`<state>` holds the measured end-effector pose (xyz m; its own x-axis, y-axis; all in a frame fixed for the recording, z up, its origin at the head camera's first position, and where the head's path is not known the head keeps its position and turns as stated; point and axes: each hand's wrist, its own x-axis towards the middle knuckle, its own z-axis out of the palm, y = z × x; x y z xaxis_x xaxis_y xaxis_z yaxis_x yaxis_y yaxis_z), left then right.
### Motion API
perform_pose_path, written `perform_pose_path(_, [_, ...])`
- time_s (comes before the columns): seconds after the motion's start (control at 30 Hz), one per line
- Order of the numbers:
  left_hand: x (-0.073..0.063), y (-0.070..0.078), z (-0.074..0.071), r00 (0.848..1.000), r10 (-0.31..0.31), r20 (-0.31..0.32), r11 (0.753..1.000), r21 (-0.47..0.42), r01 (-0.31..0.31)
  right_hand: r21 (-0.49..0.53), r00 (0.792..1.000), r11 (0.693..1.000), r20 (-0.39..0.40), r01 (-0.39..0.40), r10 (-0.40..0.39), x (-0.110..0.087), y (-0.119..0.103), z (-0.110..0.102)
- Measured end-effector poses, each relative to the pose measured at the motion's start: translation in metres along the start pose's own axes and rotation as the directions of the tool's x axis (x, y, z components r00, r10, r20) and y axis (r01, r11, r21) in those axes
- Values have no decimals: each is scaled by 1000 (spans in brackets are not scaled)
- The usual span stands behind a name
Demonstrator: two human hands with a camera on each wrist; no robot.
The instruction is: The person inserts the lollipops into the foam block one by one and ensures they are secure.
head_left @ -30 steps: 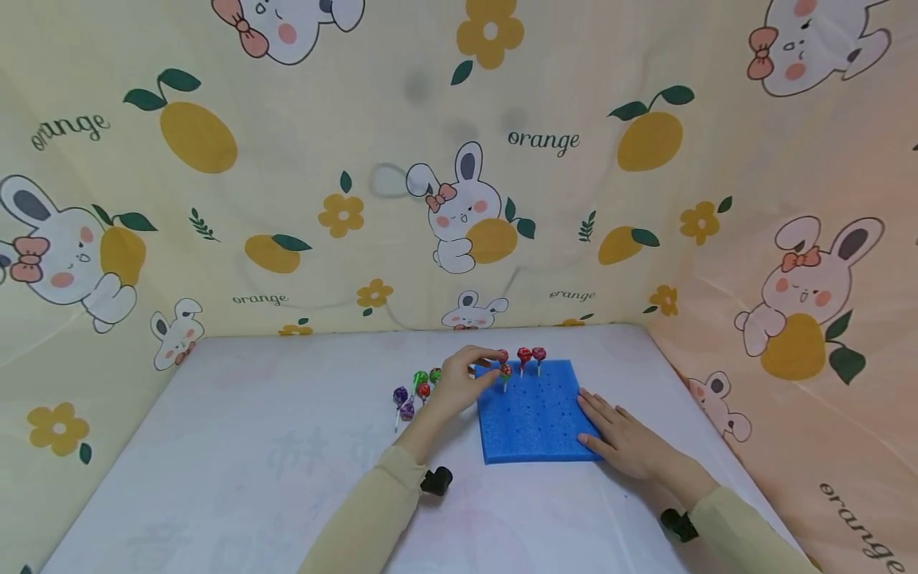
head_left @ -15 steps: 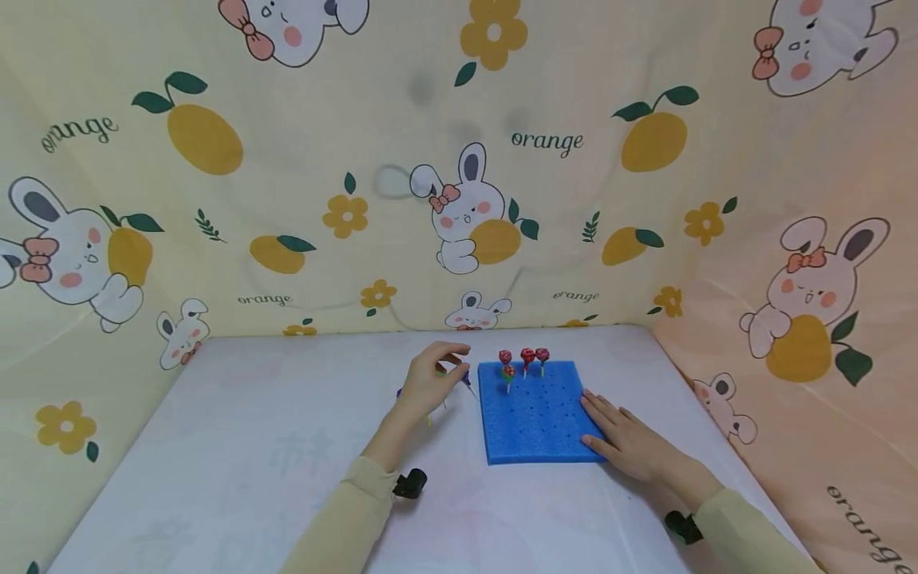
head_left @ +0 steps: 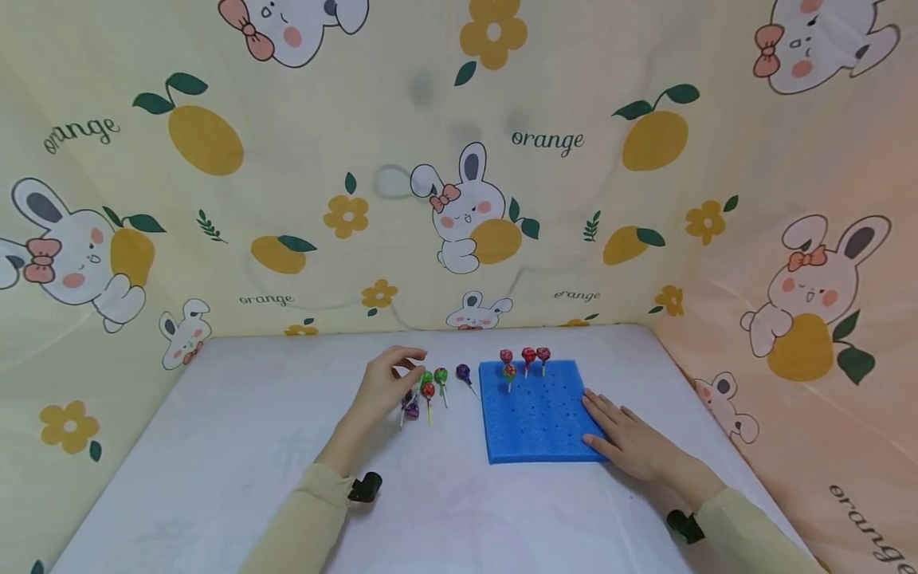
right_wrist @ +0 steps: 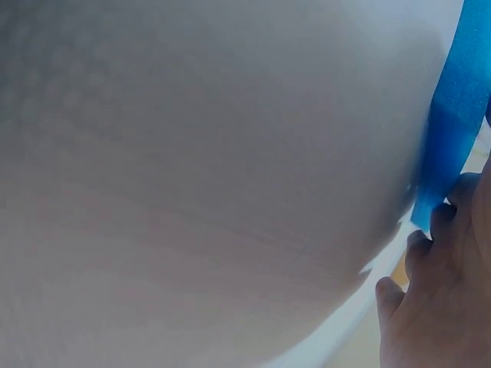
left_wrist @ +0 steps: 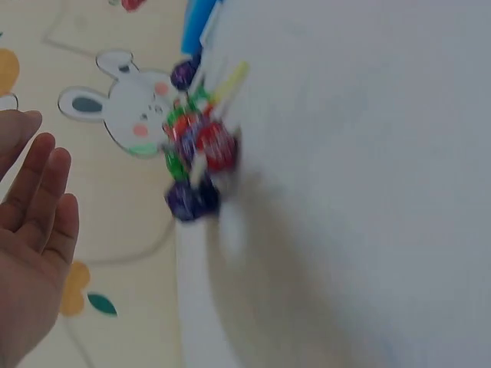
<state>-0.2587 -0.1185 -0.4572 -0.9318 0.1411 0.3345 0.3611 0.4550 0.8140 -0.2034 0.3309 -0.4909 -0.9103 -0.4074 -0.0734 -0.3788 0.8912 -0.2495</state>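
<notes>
My left hand (head_left: 383, 387) hovers at the left of a loose group of lollipops, fingers loosely bent and thumb apart, holding nothing; it partly covers the group. Among these are a red lollipop (head_left: 428, 390), a green lollipop (head_left: 441, 373) and a purple lollipop (head_left: 463, 372) lying nearer the board. In the left wrist view the bunch looks blurred, and the hand (left_wrist: 34, 222) stands apart from it. Several red-wrapped lollipops (head_left: 528, 355) stand upright in the back rows of a blue foam board (head_left: 534, 430). My right hand (head_left: 634, 438) rests with extended fingers against the board's right edge.
The board has rows of small holes. A white-covered table (head_left: 251, 446) bears everything, and a printed fabric backdrop (head_left: 308, 159) rises behind it and along the right side. Each wrist carries a small black camera, such as the left one (head_left: 366, 487).
My left hand has left the lollipop at the board's back left corner, which stands by itself now, and moved left to the loose lollipops. The right hand has stayed at the board's edge.
</notes>
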Motion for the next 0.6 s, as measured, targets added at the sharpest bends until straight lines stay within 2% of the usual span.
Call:
perform_pose_path(0.1, [-2, -8, -9, 999, -28, 35, 999, 42, 27, 1, 1000, 1000, -2, 2, -2, 0, 1, 1])
perform_pose_path(0.3, [-1, -23, -21, 990, -44, 137, 991, 134, 26, 7, 1000, 1000, -4, 4, -4, -1, 1, 2])
perform_pose_path(0.5, [4, -31, -26, 964, -108, 243, 967, 251, 45, 5, 1000, 1000, -8, 15, -15, -2, -1, 0])
perform_pose_path(0.6, [7, -33, -27, 950, -119, 290, 954, 298, 29, 3, 1000, 1000, -12, 17, -17, -2, -1, -1])
